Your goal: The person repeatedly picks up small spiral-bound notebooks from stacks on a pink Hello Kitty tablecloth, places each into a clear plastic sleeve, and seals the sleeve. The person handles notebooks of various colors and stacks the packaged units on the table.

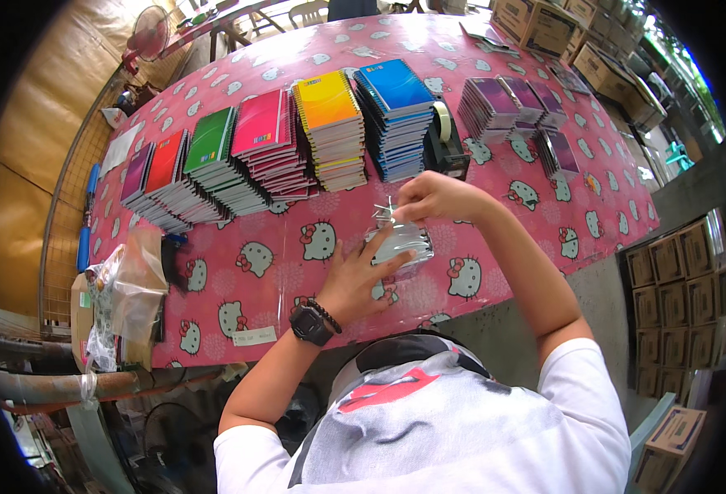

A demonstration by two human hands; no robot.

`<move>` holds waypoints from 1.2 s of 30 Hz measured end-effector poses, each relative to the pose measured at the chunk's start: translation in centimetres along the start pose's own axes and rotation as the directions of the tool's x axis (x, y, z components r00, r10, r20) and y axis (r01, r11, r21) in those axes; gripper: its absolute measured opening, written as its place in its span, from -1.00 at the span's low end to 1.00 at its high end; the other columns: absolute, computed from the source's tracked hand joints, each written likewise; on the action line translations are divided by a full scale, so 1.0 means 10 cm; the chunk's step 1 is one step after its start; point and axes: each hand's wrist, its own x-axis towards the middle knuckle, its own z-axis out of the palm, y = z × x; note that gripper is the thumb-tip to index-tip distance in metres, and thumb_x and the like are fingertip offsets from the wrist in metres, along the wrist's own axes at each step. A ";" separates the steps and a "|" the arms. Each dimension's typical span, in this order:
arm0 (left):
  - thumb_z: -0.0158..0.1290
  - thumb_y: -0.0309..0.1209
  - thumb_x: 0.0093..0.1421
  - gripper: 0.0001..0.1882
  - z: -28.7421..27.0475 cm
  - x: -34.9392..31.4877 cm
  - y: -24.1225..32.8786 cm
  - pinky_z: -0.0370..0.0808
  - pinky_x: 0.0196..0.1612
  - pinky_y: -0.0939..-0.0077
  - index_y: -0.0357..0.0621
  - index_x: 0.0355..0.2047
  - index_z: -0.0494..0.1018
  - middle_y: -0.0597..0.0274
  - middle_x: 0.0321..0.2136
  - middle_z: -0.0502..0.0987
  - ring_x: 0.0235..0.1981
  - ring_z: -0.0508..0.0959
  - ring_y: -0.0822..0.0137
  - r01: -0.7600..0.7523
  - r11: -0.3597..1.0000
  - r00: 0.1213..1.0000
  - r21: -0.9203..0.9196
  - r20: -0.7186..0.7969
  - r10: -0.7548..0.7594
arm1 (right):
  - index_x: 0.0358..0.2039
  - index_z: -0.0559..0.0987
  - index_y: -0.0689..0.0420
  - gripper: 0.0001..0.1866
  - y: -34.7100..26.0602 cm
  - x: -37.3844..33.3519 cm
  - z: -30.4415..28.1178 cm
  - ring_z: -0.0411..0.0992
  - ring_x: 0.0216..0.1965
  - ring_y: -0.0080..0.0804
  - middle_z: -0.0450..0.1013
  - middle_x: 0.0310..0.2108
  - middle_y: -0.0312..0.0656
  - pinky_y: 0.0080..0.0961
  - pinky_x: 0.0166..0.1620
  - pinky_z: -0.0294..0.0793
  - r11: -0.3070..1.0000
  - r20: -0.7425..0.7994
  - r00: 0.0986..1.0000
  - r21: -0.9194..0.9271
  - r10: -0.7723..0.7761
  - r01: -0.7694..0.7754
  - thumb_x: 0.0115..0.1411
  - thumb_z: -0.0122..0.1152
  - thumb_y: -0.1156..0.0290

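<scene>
A small pack in glossy clear plastic (410,241) lies on the table in front of me. My left hand (354,281) rests on it with the fingers spread, steadying its near left side. At the pack's far edge, my right hand (435,199) is closed in a pinch on a crumpled end of the clear wrapper. What lies inside looks pale under the glare, and its kind is hard to make out. Just beyond stands a black tape dispenser (445,152) with a roll of tape. Left of it, the blue spiral notebooks (396,86) form a tall stack.
Stacks of yellow (326,99), pink (262,122), green (210,140), red (167,160) and purple notebooks (136,173) run leftward. Purple packs (490,107) sit at the right. A plastic bag (140,263) lies at the left edge. Cartons (676,276) are piled beyond the table's right side.
</scene>
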 end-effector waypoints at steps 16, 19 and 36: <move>0.31 -0.29 -0.14 -0.41 0.42 0.00 -0.04 -0.12 0.25 -0.12 0.16 -0.01 0.46 0.20 0.22 0.21 0.28 0.09 0.03 -0.020 0.977 0.817 -0.213 -0.567 -0.107 | -0.46 0.62 0.13 -0.76 0.41 -0.80 0.71 0.35 -0.28 -0.39 0.35 -0.42 -0.26 -0.50 -0.25 0.37 0.849 -0.354 0.805 -0.424 -0.476 0.316 -0.17 0.46 0.37; 0.30 -0.30 -0.13 -0.53 0.52 0.09 0.01 -0.15 0.26 -0.11 0.16 -0.13 0.54 0.25 0.16 0.31 0.25 0.16 0.05 -0.077 0.948 0.785 -0.309 -0.605 -0.133 | -0.46 0.62 0.14 -0.82 0.23 -0.62 0.84 0.33 -0.27 -0.40 0.36 -0.42 -0.25 -0.47 -0.22 0.34 0.835 -0.458 0.708 -0.403 -0.538 0.373 -0.07 0.38 0.35; 0.40 -0.28 -0.31 -0.27 0.26 0.19 -0.14 0.16 0.20 0.22 0.00 -0.02 0.45 0.16 0.02 0.38 0.16 0.23 0.06 -0.098 0.942 0.860 -0.320 -0.504 -0.081 | -0.35 0.63 0.13 -0.72 0.43 -0.48 0.41 0.28 -0.04 -0.29 0.46 -0.25 -0.25 -0.35 0.01 0.28 0.843 -0.278 0.804 -0.292 -0.527 0.451 -0.07 0.38 0.27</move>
